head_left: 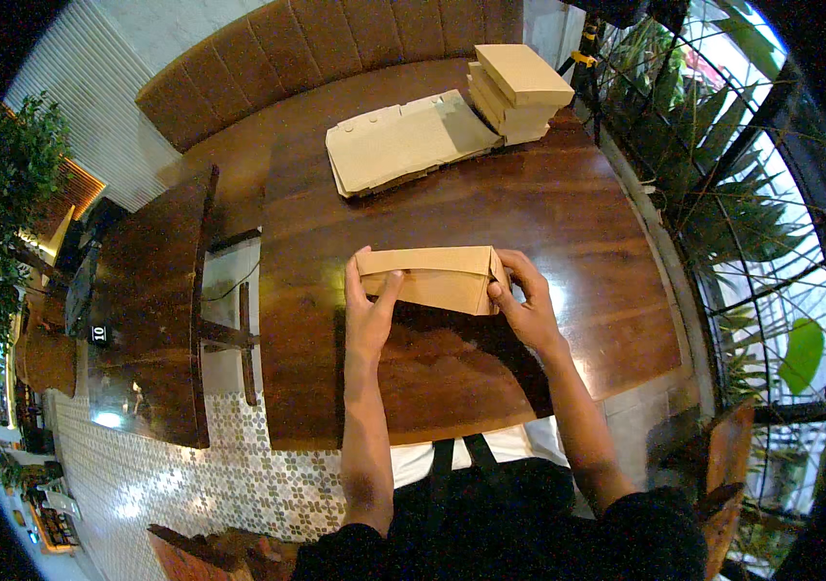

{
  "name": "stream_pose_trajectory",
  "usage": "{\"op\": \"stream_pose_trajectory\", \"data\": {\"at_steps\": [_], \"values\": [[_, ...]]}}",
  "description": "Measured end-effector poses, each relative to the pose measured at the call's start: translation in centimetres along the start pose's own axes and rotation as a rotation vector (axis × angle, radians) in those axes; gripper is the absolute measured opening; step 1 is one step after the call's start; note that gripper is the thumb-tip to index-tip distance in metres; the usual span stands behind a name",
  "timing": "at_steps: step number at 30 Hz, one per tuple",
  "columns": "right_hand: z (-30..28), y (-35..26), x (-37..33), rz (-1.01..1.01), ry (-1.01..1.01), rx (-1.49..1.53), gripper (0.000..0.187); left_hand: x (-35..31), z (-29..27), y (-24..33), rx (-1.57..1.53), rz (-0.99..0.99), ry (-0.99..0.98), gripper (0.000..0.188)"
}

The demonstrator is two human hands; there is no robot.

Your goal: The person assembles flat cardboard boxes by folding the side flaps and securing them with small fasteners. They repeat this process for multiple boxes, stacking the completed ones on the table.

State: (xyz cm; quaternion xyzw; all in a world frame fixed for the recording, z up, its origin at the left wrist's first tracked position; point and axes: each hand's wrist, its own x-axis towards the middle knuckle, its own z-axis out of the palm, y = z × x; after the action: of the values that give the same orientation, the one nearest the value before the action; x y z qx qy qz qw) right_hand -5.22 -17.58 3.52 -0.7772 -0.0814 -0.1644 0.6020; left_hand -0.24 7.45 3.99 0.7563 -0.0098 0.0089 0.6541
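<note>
Between my two hands is a brown cardboard box, folded into shape and held above the dark wooden table. My left hand grips its left end, thumb on the near side and fingers round the far edge. At the right end my right hand is closed on the corner, its thumb by the side flap. The box's top panel looks closed down. Beyond it, a stack of flat cardboard blanks lies on the table, touching or nearly touching a pile of folded boxes.
A brown padded bench curves along the table's far side. To the left stands a second dark table with a small number sign. A metal lattice with plants runs along the right. Wooden chairs are near the lower edges.
</note>
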Motion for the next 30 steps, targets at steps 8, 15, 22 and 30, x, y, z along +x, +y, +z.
{"op": "stream_pose_trajectory", "data": {"at_steps": [8,15,22,30], "values": [[2.0,-1.3,-0.8,0.19,0.171,0.122,0.041,-4.8,4.2,2.0,0.492,0.361,0.106,0.102],[2.0,-1.4,-1.3,0.076,0.122,0.119,0.048,-5.6,5.3,2.8,0.53,0.411,0.142,0.105],[3.4,-1.5,-2.3,0.054,0.126,0.028,0.044,-5.9,7.5,1.8,0.34,0.468,0.257,0.082],[5.2,-1.0,-2.5,0.062,0.181,0.122,0.039,-6.2,8.3,2.4,0.479,0.711,0.445,0.03]]}}
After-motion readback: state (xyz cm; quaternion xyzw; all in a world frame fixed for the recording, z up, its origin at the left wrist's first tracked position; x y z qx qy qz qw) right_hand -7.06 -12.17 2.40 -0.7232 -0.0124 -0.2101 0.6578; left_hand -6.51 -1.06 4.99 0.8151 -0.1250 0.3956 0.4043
